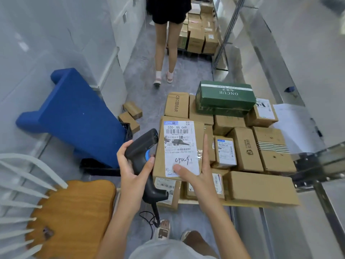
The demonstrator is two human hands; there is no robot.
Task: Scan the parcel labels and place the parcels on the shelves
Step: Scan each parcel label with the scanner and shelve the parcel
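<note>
So this is right in the scanning bit of the job: the right hand [194,176] has a tall brown cardboard parcel [180,146] held up on end, thumb pressed flat on the bottom of its white printed shipping label [180,144] and the fingers running up the parcel's right edge, so it's properly clamped on the box. The left hand [133,171] is wrapped round a black pistol-grip barcode scanner with a blue trigger button [142,156], and the scanner's body sits just beside the parcel's left edge, nose pointing up and away instead of at the barcode. The held parcel is lifted above a heap of brown cardboard boxes on the floor [242,150], with a dark green carton with white lettering [225,97] sitting on top at the back. My guess is the label either just got read or is about to be, can't tell which from here. Next move probably needs the scanner head swung round onto the barcode near the top of the label if it hasn't beeped, then the box carried over to the grey metal shelving [280,58] along the right. Watch the scanner's black cable [151,215] dangling by the feet, and there's another person's legs [166,53] further up the aisle, plus a wooden-seat chair with white spindles [56,217] and a blue padded bench tipped against the wall [74,116] on the left, so it's a tight space to turn in
</note>
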